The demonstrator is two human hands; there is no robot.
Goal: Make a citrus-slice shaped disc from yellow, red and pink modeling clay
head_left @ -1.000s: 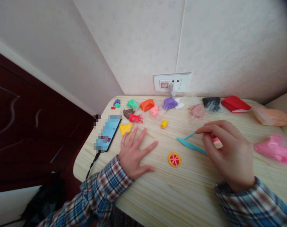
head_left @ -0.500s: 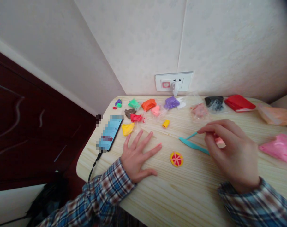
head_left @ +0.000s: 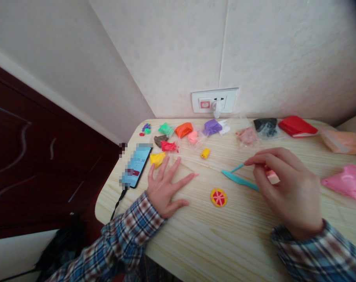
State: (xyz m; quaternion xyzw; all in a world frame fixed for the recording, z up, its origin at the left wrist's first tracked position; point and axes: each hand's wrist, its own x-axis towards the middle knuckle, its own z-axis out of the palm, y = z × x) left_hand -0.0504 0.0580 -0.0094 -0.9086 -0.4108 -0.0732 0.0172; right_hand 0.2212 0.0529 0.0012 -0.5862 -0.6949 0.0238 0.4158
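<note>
My left hand point(head_left: 167, 186) lies low over the table with its fingers spread. A small pink bit of clay point(head_left: 196, 174) shows at the tip of its index finger. My right hand point(head_left: 286, 188) pinches a thin blue modelling tool point(head_left: 237, 168) between thumb and index finger. Beneath that hand a blue plastic clay knife point(head_left: 239, 180) rests on the table, its handle end hidden. A round yellow and red clay disc point(head_left: 219, 197) with pink strips across it lies between my hands. Partly behind my right fingers is a pink piece point(head_left: 272, 176).
Bags of clay line the back of the wooden table point(head_left: 201, 243), among them purple point(head_left: 212, 127), orange point(head_left: 183, 129) and black point(head_left: 266, 127). A yellow clay piece point(head_left: 205, 153) sits mid-table. A phone point(head_left: 138, 166) with a cable lies at left, near small clay fruit point(head_left: 146, 128).
My left hand has slid a little to the left, towards the yellow clay bag. My right hand and the blue tool have stayed nearly still.
</note>
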